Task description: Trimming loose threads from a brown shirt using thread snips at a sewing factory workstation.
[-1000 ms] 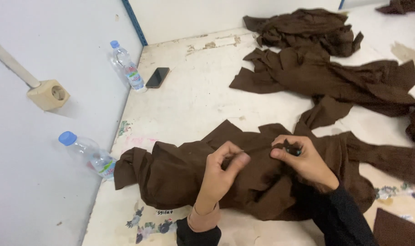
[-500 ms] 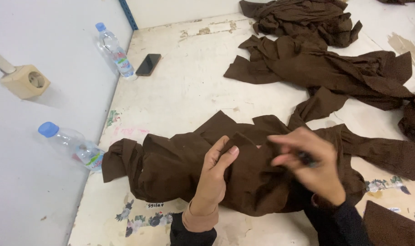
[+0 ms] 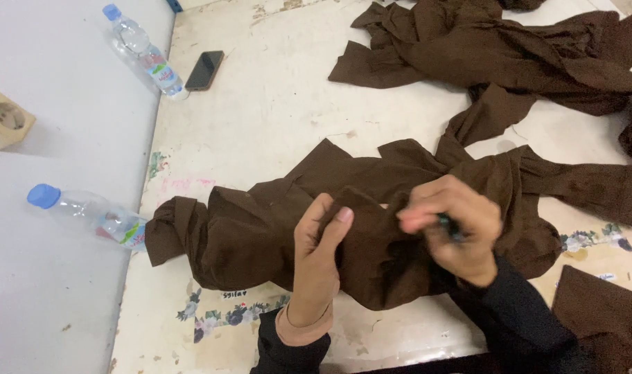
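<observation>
crumpled dark brown cloth garment [image 3: 260, 228] at table centre, near left edge | left hand [image 3: 316, 249] pinches a fold; right hand [image 3: 454, 225] grips cloth and a small dark tool | bare table [image 3: 274, 125] at 12 o'clock | brown garment pile [image 3: 503, 48] at 1 | black phone [image 3: 205, 69], clear plastic bottle [image 3: 143, 52] at 11 | second bottle [image 3: 87, 211] at 9

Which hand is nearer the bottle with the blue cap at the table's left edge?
Left. The left hand grips the brown garment closer to the bottle; the right hand is farther right.

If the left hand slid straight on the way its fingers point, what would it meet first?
The left hand points up the table, already pressed on the brown garment. Going on, it would likely meet more folds of that same cloth first, then bare tabletop; depth is hard to judge.
</observation>
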